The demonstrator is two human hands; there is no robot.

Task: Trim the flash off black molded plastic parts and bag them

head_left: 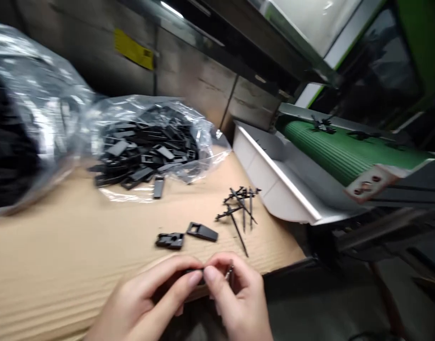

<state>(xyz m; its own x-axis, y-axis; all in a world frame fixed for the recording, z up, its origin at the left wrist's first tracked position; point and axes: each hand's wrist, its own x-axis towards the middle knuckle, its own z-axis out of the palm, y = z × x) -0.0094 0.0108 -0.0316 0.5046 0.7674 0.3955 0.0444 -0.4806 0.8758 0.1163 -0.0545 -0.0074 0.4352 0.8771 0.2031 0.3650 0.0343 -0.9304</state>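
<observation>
Our left hand (142, 298) and right hand (240, 298) met at the near edge of the cardboard-covered worktop (61, 246), their fingers (212, 277) closed narrowly on a small black plastic part (194, 271), mostly hidden. Just ahead lay two black plastic clips (202, 231), with a loose heap of thin black pins (240, 208) to their right. Behind them, a clear plastic bag (146, 147) held many more clips, so plenty of parts were left.
</observation>
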